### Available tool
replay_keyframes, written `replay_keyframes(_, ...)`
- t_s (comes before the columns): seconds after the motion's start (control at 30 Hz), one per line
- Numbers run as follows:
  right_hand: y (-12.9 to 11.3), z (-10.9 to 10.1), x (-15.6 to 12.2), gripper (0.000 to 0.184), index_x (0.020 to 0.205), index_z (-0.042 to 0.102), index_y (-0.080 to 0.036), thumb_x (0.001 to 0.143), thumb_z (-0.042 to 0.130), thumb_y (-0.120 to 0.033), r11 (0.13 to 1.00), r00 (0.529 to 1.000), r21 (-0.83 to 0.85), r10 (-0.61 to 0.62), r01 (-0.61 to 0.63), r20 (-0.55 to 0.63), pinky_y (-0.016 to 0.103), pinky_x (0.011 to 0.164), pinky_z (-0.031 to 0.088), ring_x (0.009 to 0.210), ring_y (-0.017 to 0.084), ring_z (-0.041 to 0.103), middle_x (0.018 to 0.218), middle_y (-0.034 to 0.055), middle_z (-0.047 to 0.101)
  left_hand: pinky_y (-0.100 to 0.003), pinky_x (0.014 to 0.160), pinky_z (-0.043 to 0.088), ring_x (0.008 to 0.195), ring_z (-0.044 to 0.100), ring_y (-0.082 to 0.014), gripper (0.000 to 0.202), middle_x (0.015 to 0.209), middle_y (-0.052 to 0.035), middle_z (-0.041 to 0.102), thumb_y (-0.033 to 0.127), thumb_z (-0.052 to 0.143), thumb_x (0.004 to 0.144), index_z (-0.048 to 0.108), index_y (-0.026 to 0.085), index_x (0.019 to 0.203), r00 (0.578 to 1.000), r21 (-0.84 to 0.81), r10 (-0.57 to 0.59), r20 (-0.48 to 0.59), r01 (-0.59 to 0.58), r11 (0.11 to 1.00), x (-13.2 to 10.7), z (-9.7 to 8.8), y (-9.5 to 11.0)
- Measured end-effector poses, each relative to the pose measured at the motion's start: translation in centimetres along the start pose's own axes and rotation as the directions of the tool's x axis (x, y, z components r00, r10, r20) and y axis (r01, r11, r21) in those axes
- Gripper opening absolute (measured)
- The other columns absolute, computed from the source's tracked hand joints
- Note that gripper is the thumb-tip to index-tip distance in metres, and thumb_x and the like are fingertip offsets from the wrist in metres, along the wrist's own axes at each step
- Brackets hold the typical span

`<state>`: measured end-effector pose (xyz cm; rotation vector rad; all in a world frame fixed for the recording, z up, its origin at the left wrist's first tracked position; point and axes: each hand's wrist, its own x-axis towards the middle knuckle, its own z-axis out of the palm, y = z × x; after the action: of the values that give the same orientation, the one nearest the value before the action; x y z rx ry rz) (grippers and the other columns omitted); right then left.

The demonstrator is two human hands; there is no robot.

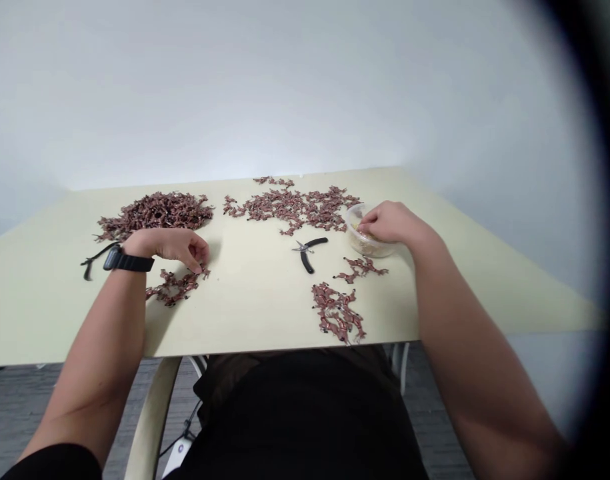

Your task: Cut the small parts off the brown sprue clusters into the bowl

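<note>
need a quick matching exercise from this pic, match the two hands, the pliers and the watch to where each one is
Column 1
1. left hand
2. right hand
3. black-handled pliers
4. black wristwatch

Column 2
a. lying on the table between the hands
b. fingertips on a small pile of reddish-brown pieces
c. strapped round a wrist
d. fingers over a clear bowl

Right pairs: 1-b, 2-d, 3-a, 4-c
</note>
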<state>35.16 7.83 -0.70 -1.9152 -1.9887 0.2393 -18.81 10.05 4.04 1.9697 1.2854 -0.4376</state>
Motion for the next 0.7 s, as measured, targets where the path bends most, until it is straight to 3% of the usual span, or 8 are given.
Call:
replay_keyframes(0.13,-0.3,-0.4,-0.2,0.015,0.085,0.087,-0.024,0.079,0.073,-0.022,0.998,0.993,-0.009,0.058,-0.057,0.105,0.034,0.071,0.050,0.080,0.023,0.070,0.090,0.0060,0.081,-0.034,0.080,0.051,0.085,0.071,-0.0284,0.033,0.092,-0.0053,0.078,0.049,0.086,0.062,0.083,0.030,0.089,0.999,0.011,0.011,0.033,-0.011,1.000,0.1,0.3,0.7)
replay_keyframes(0.3,-1.2,-0.9,-0.7,0.016,0.088,0.088,-0.020,0.078,0.079,-0.029,0.991,0.993,0.071,0.116,-0.115,-0.017,0.035,0.071,0.051,0.077,0.024,0.069,0.085,0.0096,0.081,-0.032,0.077,0.050,0.086,0.070,-0.0272,0.030,0.092,-0.0047,0.077,0.052,0.082,0.067,0.080,0.028,0.084,0.997,0.083,0.040,-0.059,-0.035,0.996,-0.5,0.1,1.3)
replay_keyframes(0.43,-1.6,-1.1,-1.2,0.025,0.095,0.087,-0.016,0.085,0.073,-0.034,0.978,0.987,0.161,0.147,-0.136,-0.059,0.034,0.060,0.047,0.060,0.020,0.061,0.077,0.0113,0.079,-0.032,0.074,0.050,0.082,0.069,-0.0263,0.027,0.089,-0.0051,0.076,0.050,0.078,0.072,0.076,0.026,0.083,0.990,0.126,0.031,-0.136,-0.013,0.992,-0.4,-0.1,0.7)
replay_keyframes(0.6,-1.8,-1.4,-1.4,0.022,0.085,0.086,-0.015,0.087,0.069,-0.028,0.979,0.995,0.177,0.101,-0.099,-0.001,0.033,0.059,0.047,0.060,0.019,0.060,0.084,0.0131,0.079,-0.035,0.078,0.054,0.096,0.072,-0.0288,0.042,0.109,-0.0091,0.078,0.049,0.079,0.072,0.073,0.026,0.107,0.964,0.034,0.036,-0.265,-0.028,0.999,0.7,-0.1,-0.4)
replay_keyframes(0.7,-1.7,-1.5,-1.4,0.024,0.081,0.085,-0.014,0.085,0.073,-0.035,0.984,0.994,0.137,0.111,-0.111,0.004,0.034,0.057,0.045,0.053,0.017,0.055,0.069,0.0108,0.074,-0.036,0.082,0.056,0.101,0.073,-0.0279,0.052,0.119,-0.0093,0.077,0.046,0.079,0.072,0.070,0.026,0.119,0.927,-0.030,0.036,-0.374,-0.051,0.998,1.0,-0.1,-0.6)
